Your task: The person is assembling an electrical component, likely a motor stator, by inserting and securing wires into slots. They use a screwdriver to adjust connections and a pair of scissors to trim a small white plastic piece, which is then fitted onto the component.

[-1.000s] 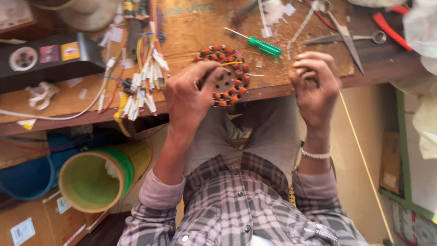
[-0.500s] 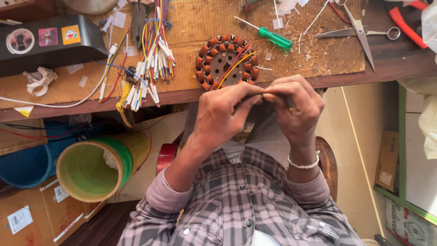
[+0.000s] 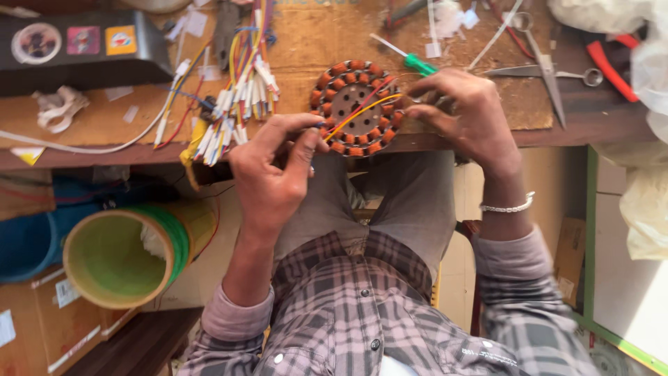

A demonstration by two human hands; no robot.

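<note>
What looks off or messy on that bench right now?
The round copper-wound coil ring sits right at the bench edge, partly overhanging toward the lap. Red and yellow wires trail loosely across it between the left hand and right hand. Paper scraps and a loose wire bundle litter the top.

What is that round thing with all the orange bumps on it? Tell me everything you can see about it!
The round metal ring with orange-brown copper coils lies flat near the front edge of the wooden workbench. Wound coils circle a grey centre plate with small holes. Red and yellow wires cross its top. The right hand rests on its right side; the left hand pinches the wire ends at its left edge.
</note>
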